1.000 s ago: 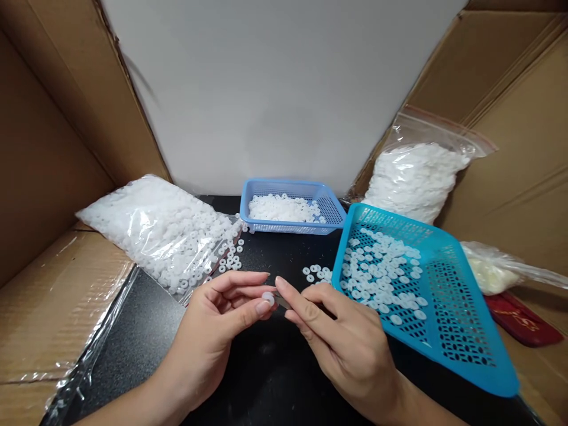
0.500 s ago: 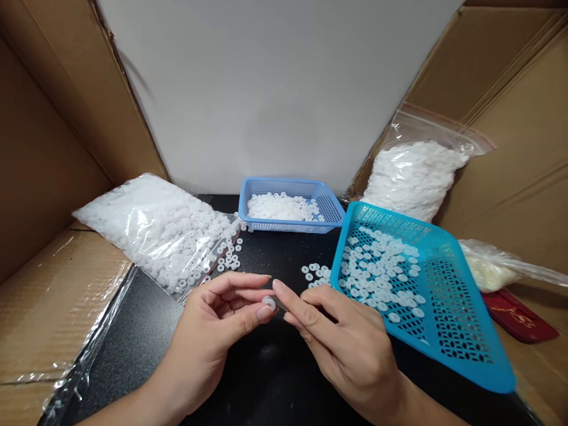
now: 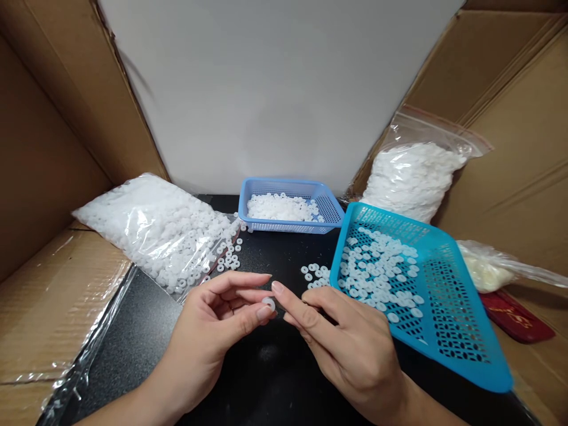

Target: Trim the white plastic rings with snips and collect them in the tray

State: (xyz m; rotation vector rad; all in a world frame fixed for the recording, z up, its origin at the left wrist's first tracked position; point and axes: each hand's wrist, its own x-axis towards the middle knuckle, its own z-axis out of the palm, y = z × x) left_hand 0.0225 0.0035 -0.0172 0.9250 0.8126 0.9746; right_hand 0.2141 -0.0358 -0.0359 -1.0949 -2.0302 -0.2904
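Note:
Between the thumb and fingers of my left hand (image 3: 217, 325) is a small white plastic ring (image 3: 268, 303), a washer-like piece with a hole in its middle. My right hand (image 3: 350, 343) is close beside it on the right, index fingertip stretched toward the ring and the other fingers curled. Whatever those curled fingers may hold is hidden from view. Loose white rings (image 3: 316, 273) lie just beyond my right hand, against the teal basket (image 3: 461, 307), which has many more of them inside.
A clear bag of white rings (image 3: 155, 231) lies at the left, some spilled from its mouth. At the back stands a blue basket (image 3: 288, 226) with more rings. To the right are a bag of white pieces (image 3: 408, 177), a smaller bag (image 3: 488, 266) and a red packet (image 3: 517, 316). Cardboard walls flank the black tabletop.

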